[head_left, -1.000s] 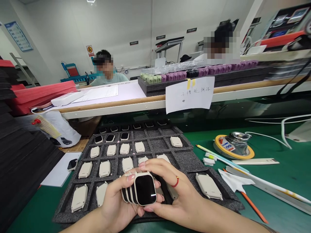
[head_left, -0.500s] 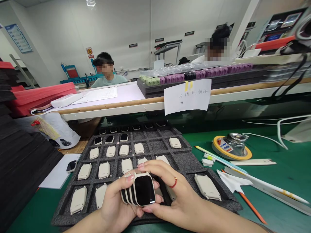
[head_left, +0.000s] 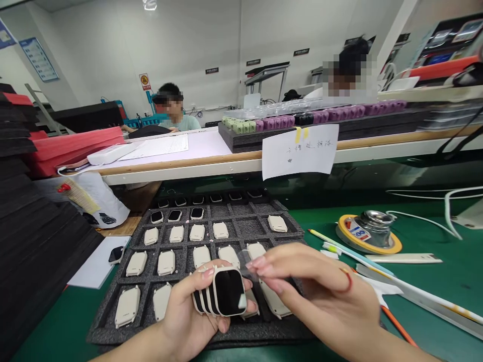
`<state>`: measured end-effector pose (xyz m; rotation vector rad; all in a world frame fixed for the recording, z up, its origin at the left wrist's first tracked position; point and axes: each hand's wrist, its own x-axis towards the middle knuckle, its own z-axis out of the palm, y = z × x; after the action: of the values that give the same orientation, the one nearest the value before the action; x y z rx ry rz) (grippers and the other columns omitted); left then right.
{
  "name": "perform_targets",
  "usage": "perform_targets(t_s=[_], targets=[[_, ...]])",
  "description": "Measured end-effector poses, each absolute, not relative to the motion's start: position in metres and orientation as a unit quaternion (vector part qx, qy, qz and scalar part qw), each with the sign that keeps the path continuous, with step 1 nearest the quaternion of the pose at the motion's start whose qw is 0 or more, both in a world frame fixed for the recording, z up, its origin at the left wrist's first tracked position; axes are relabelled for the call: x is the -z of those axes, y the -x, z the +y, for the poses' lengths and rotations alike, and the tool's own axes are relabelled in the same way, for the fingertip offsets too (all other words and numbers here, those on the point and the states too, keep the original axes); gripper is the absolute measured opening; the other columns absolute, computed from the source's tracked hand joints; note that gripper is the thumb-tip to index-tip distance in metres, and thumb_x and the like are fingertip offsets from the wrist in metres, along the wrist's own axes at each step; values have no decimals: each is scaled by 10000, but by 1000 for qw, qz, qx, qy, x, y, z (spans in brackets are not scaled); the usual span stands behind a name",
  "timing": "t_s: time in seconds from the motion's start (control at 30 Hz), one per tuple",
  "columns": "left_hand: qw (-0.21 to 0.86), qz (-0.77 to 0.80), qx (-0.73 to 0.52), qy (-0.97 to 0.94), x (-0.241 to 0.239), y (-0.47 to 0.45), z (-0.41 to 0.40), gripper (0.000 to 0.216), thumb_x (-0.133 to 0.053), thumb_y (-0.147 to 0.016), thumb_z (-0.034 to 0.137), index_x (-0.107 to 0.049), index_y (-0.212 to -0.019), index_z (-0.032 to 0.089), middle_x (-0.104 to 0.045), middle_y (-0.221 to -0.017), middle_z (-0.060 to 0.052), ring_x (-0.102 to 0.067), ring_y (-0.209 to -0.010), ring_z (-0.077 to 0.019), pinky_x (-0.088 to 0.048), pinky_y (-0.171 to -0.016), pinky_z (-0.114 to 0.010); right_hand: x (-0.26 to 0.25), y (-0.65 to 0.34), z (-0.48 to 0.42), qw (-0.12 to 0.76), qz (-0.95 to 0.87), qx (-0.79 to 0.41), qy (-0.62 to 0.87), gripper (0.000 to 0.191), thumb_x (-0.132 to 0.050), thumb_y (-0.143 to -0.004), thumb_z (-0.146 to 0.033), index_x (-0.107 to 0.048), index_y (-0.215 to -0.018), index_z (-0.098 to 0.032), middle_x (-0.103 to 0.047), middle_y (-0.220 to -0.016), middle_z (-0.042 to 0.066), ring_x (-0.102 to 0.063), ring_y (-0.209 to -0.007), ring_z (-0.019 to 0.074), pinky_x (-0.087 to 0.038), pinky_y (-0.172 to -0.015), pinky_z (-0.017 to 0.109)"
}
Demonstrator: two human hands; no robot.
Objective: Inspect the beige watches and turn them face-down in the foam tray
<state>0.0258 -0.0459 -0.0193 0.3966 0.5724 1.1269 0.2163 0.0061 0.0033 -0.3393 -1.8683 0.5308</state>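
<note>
Watch bodies, about four, fanned, front one screen toward camera, sit in left hand, fingers clamped round stack. Stack hangs over near rows of foam tray. Tray pockets hold mostly beige bodies lying back-up, three screen-up in far row, several pockets bare at right. Black foam sheets crowd tray's left edge. Open green worktop lies to right, tape roll beyond. Right hand hovers just beside stack, fingers loose, extended, gripping nothing.

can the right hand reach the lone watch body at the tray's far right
Probably yes. The right hand hovers above the foam tray, seemingly empty, and the lone watch body lies uncovered in its pocket beyond its fingertips, with nothing between.
</note>
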Motion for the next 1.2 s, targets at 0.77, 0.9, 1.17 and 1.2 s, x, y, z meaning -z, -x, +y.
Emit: perform_targets(t_s=[0.77,0.9,1.17,1.2], targets=[[747,321,-531,-237,21,-31,-51,343,-807,-742,338,-643,-1005,192,-668,-789,-30,-636,-748,-151,-437,-591,-210,6,-204,-6,422,-885,-110,163,641,-739,-839,-382,-486,-1382,-155,-673,-852,65,-614,-725,184,-554,-674,312],[739,347,-531,-228,22,-32,-49,404,-866,-673,335,-640,-977,192,-687,-830,-37,-620,-715,-132,-418,-566,-195,11,-202,-2,414,-862,-228,183,611,-804,-773,-243,-510,-1309,-258,-660,-955,27,-630,-799,164,-546,-727,254],[755,350,-527,-169,19,-31,-47,484,-880,-608,433,-696,-969,167,-726,-820,-61,-569,-515,-94,-415,-497,-196,14,-201,7,446,-824,-297,185,616,-865,-705,-290,-551,-1235,-306,-687,-1069,11,-634,-936,188,-514,-835,293],[761,345,-522,-172,19,-30,-47,492,-870,-620,434,-694,-995,167,-732,-822,-75,-614,-555,-122,-417,-500,-195,15,-201,8,445,-822,-301,187,613,-871,-697,-283,-557,-1223,-303,-686,-1064,12,-631,-942,190,-514,-838,297]])
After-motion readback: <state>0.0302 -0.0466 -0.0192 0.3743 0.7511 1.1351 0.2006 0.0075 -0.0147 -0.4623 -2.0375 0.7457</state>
